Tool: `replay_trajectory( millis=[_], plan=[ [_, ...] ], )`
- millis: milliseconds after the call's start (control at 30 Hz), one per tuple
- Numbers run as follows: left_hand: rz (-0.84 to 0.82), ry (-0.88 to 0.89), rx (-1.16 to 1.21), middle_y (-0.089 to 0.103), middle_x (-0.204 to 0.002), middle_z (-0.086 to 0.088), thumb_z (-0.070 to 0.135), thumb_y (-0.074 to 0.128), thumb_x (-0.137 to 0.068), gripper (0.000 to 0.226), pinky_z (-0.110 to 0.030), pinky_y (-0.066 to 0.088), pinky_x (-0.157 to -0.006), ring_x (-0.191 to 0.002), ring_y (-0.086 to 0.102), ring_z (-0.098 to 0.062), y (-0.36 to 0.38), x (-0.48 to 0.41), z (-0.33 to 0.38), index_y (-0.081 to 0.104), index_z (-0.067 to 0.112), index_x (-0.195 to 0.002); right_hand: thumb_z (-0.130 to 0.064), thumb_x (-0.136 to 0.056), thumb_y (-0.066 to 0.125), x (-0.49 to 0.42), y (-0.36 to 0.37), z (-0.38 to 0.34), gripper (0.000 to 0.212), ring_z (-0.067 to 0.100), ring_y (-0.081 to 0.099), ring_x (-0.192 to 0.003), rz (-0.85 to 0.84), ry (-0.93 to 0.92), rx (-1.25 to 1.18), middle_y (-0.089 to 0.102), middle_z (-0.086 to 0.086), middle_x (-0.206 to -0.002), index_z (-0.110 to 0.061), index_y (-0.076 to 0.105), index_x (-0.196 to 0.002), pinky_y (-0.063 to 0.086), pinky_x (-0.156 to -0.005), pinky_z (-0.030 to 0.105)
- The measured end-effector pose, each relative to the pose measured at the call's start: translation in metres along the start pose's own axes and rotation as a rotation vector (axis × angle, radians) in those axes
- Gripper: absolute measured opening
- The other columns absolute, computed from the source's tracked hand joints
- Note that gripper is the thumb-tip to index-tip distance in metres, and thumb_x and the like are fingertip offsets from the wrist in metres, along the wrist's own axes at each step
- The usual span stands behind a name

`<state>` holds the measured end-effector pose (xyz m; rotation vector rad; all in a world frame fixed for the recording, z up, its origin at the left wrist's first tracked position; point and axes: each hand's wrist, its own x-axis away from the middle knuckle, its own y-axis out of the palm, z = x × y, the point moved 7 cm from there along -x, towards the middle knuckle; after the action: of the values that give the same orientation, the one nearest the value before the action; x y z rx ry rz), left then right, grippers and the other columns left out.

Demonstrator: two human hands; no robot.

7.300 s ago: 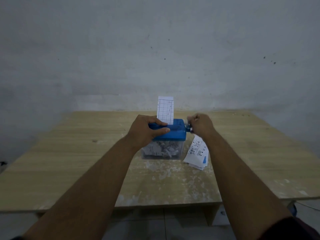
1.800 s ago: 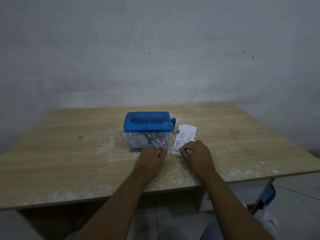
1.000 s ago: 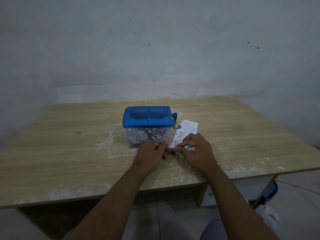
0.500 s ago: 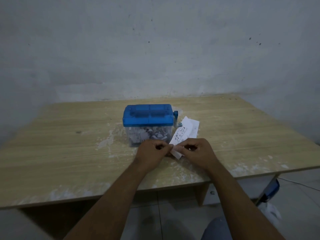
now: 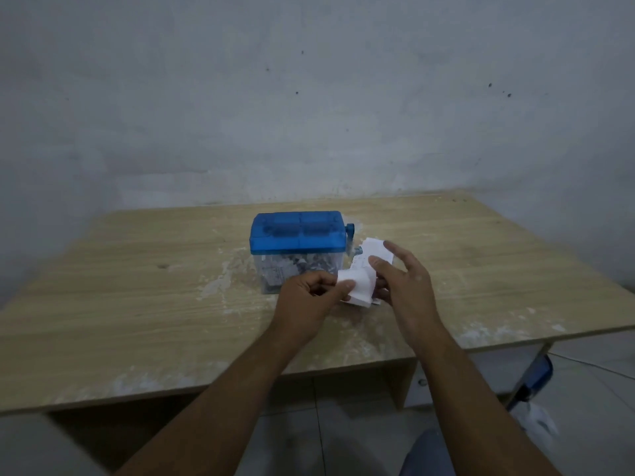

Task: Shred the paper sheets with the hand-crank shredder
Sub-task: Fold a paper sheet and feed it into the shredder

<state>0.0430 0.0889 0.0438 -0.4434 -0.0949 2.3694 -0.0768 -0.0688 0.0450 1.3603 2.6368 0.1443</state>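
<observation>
Grey wall behind. Mid-bench (image 5: 137, 304), the shredder (image 5: 297, 235) bin already holds shreds. I have the left hand (image 5: 305, 300) pinching one sheet (image 5: 357, 288) at its front, the right hand (image 5: 405, 283) loose-fingered over the stack (image 5: 374, 247), all yet to be fed.

left hand (image 5: 309, 297): bare | right hand (image 5: 402, 283): bare | forearms (image 5: 261, 369): bare | knee (image 5: 426, 455): blue-grey cloth

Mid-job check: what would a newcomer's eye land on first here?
The blue-lidded shredder stands at the middle of the table, its clear bin full of scraps. Just in front of it, the left hand pinches a curled white sheet, with the right hand beside it, fingers spread, over the other sheets.
</observation>
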Motion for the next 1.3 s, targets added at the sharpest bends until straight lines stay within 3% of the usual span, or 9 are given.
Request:
replay_trajectory(
  millis=[133, 233, 333, 533, 667, 900, 1167, 1300],
  plan=[
    [-0.037, 0.056, -0.042, 0.079, -0.091, 0.009, 0.03, 0.084, -0.089, 0.012, -0.022, 0.061, -0.07, -0.082, 0.075, -0.006, 0.0, -0.013, 0.025, 0.079, 0.019, -0.093, 0.0, -0.091, 0.076, 0.0, 0.016, -0.057, 0.053, 0.028, 0.078, -0.095, -0.096, -0.138, -0.062, 0.079, 0.014, -0.101, -0.025, 0.063, -0.136, 0.064, -0.082, 0.044],
    [0.017, 0.105, 0.017, 0.079, -0.097, 0.006, 0.027, 0.081, -0.092, 0.013, -0.032, 0.065, -0.079, -0.089, 0.075, -0.011, -0.016, -0.033, 0.05, 0.08, 0.018, -0.101, -0.002, -0.09, 0.078, -0.008, 0.031, -0.094, 0.051, 0.026, 0.077, -0.09, -0.175, -0.217, -0.005, 0.08, 0.01, -0.096, -0.023, 0.064, -0.135, 0.063, -0.078, 0.041],
    [0.101, 0.203, 0.042, 0.08, -0.091, 0.002, 0.017, 0.084, -0.091, 0.012, -0.025, 0.061, -0.075, -0.087, 0.075, -0.011, -0.042, -0.051, 0.077, 0.076, 0.015, -0.1, -0.005, -0.091, 0.078, -0.018, 0.048, -0.122, 0.047, 0.027, 0.078, -0.094, -0.243, -0.283, 0.089, 0.08, 0.009, -0.096, -0.021, 0.064, -0.133, 0.064, -0.079, 0.038],
    [0.178, 0.384, -0.114, 0.074, -0.084, -0.006, 0.011, 0.084, -0.09, 0.017, -0.03, 0.061, -0.071, -0.081, 0.072, -0.024, -0.081, -0.077, 0.114, 0.067, 0.009, -0.086, 0.001, -0.091, 0.077, -0.041, 0.081, -0.153, 0.017, 0.024, 0.077, -0.089, -0.277, -0.373, 0.267, 0.078, 0.011, -0.095, -0.007, 0.063, -0.098, 0.066, -0.076, 0.04],
    [0.142, 0.387, -0.257, 0.079, -0.091, 0.01, 0.007, 0.082, -0.09, 0.012, -0.026, 0.061, -0.073, -0.084, 0.073, -0.012, -0.095, -0.095, 0.119, 0.081, 0.019, -0.093, 0.004, -0.09, 0.076, -0.056, 0.102, -0.161, 0.02, 0.022, 0.077, -0.086, -0.286, -0.426, 0.442, 0.079, 0.0, -0.092, -0.016, 0.078, -0.09, 0.067, -0.074, 0.041],
    [0.202, 0.332, -0.355, 0.079, -0.091, 0.017, 0.01, 0.082, -0.091, 0.017, -0.012, 0.055, -0.072, -0.084, 0.073, -0.003, -0.116, -0.108, 0.106, 0.084, 0.027, -0.092, 0.006, -0.086, 0.077, -0.072, 0.127, -0.149, 0.025, 0.01, 0.074, -0.076, -0.309, -0.424, 0.543, 0.079, -0.006, -0.083, -0.018, 0.079, -0.084, 0.065, -0.072, 0.031],
    [0.194, 0.268, -0.317, 0.079, -0.089, 0.015, 0.004, 0.08, -0.091, 0.021, -0.015, 0.055, -0.07, -0.08, 0.073, -0.006, -0.117, -0.106, 0.076, 0.084, 0.025, -0.087, 0.009, -0.086, 0.076, -0.078, 0.131, -0.123, 0.021, 0.01, 0.075, -0.075, -0.311, -0.394, 0.543, 0.079, -0.004, -0.082, -0.012, 0.08, -0.088, 0.066, -0.077, 0.031],
    [0.181, 0.258, -0.289, 0.079, -0.092, 0.015, 0.006, 0.078, -0.093, 0.019, -0.019, 0.058, -0.075, -0.088, 0.073, -0.004, -0.116, -0.105, 0.066, 0.084, 0.024, -0.09, 0.008, -0.087, 0.074, -0.082, 0.134, -0.117, 0.023, 0.012, 0.076, -0.077, -0.322, -0.371, 0.555, 0.08, -0.004, -0.083, -0.014, 0.081, -0.089, 0.066, -0.078, 0.034]
  ],
)
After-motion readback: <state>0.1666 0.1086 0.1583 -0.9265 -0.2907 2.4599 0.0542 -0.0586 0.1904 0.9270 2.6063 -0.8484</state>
